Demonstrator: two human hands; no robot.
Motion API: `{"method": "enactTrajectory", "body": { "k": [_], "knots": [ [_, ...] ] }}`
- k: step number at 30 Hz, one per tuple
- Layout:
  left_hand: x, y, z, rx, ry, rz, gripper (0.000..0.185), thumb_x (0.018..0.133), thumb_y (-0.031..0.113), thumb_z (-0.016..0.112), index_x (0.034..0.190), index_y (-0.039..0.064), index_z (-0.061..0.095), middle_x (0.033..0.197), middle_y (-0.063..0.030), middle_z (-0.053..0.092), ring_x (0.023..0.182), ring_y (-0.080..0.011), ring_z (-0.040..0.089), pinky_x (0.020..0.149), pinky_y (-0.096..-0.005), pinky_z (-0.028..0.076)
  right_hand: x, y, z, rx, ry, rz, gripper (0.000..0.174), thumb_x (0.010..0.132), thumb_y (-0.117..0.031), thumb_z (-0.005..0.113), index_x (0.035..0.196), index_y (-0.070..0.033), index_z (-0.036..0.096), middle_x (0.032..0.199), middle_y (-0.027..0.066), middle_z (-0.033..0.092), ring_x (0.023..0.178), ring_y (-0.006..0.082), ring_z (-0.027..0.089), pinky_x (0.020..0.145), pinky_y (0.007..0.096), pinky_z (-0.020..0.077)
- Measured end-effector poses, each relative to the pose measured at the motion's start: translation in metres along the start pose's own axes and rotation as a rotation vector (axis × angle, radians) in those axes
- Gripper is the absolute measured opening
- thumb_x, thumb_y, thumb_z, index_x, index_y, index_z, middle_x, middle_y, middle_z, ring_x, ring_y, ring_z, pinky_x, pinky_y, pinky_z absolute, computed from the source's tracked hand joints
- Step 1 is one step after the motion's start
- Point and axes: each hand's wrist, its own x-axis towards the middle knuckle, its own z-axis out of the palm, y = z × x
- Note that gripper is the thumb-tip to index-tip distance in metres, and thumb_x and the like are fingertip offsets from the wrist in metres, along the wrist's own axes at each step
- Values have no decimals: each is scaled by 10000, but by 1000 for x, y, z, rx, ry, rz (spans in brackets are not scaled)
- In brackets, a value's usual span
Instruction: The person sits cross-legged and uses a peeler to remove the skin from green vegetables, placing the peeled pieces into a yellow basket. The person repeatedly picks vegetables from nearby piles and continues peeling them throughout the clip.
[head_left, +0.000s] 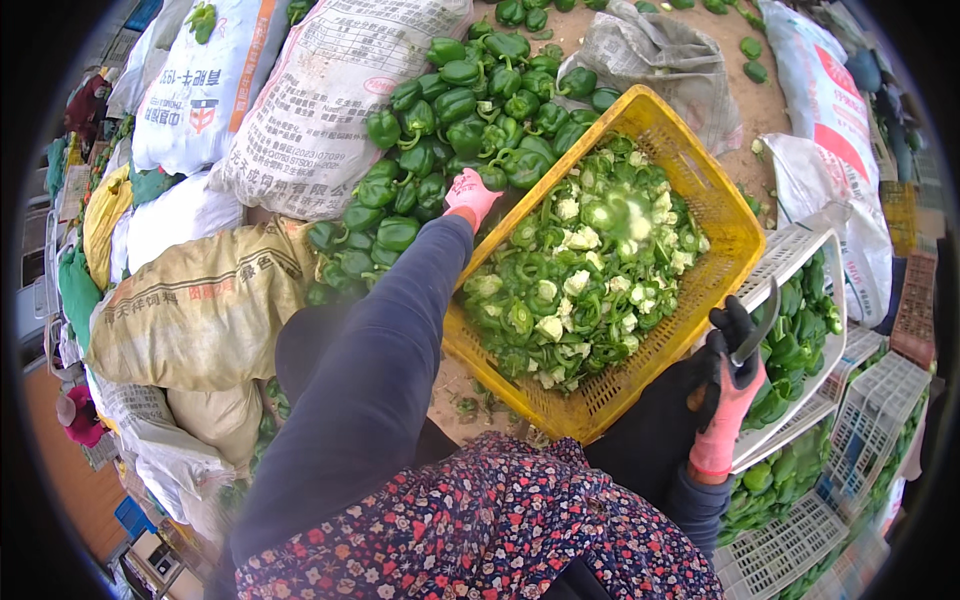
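My left hand (472, 193), in a pink glove, reaches into a heap of whole green bell peppers (456, 105) on the ground. Its fingers point away from me and are mostly hidden, so any grip on a pepper cannot be made out. Held low at the right, my right hand (724, 386) wears a pink glove with dark fingers and grips a knife with a curved blade (765, 322). Between my hands, a tilted yellow plastic crate (726, 217) holds many cut-out pepper cores (577, 282) with green stems and pale seeds.
White crates with green peppers (795, 352) stand close by my right hand. Full woven sacks (315, 105) lie to the left, one yellowish (202, 304). Beyond the yellow crate are a crumpled grey sack (652, 67) and a white sack (817, 97). Other people appear at the far left.
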Motion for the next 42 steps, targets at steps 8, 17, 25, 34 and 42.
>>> {"method": "enactTrajectory", "body": {
  "k": [8, 17, 25, 34, 42],
  "knots": [
    [-42, 12, -92, -255, 133, 194, 780, 632, 475, 864, 1231, 40, 619, 1128, -189, 663, 1087, -342, 623, 946, -410, 496, 8, 20, 67, 210, -490, 191, 535, 831, 140, 538, 1345, -9, 559, 1180, 58, 663, 890, 102, 652, 747, 236, 528],
    [-271, 72, -174, -831, -354, 622, 470, 830, 195, 789, 1218, 3, 605, 1067, -54, 658, 975, -105, 600, 845, -295, 525, -22, -31, 104, 5, -414, -485, 636, 804, 32, 672, 1404, -20, 467, 1183, 193, 651, 1031, 231, 663, 794, 318, 540],
    [-367, 79, -187, -546, -349, 728, 479, 691, 112, 806, 1116, -38, 645, 921, -52, 714, 847, -78, 609, 814, -284, 513, -79, -40, 12, -545, -385, -826, 707, 753, -128, 691, 1398, -23, 421, 922, 222, 670, 850, 396, 663, 696, 463, 520],
    [-393, 87, -191, -394, -297, 878, 339, 698, 91, 793, 990, -42, 685, 834, -37, 700, 770, -60, 567, 739, -276, 509, -86, -27, 7, -679, -378, -717, 719, 773, -183, 678, 1419, -44, 396, 851, 177, 682, 805, 368, 676, 687, 468, 524],
    [-389, 75, -181, -441, -441, 855, 481, 689, 220, 832, 1068, -28, 669, 882, -88, 700, 810, -93, 608, 776, -292, 514, -54, 22, 3, -804, -596, -241, 305, 828, -260, 675, 1095, -115, 695, 979, 158, 704, 963, 326, 672, 832, 418, 529]
  ]
}}
